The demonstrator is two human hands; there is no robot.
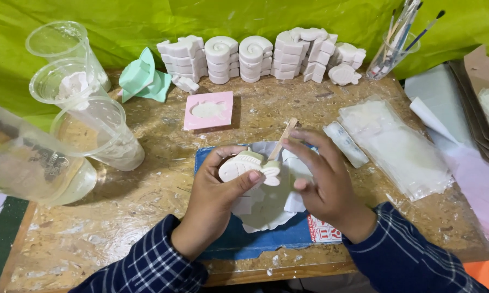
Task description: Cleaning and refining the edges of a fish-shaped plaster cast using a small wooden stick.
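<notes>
While the left hand (214, 198) clamps a white plaster fish (247, 165) over the blue sheet (255, 239), the right hand (323, 184) pinches a wooden stick (283, 138) against its tail. Open board lies toward the near edge. The chipboard table (119, 211) carries cups (100, 133) left, stacked casts (255, 57) behind, plastic bags (396, 146) right. Both forearms are cut off below.

My view: worn chipboard desk (146, 190), blue sheet (266, 239) at centre, pink mould (208, 110), green moulds (141, 78), rows of white plaster casts (255, 57) at the back, clear cups (95, 133) left, brush cup (391, 54), plastic bags (402, 146) right.
</notes>
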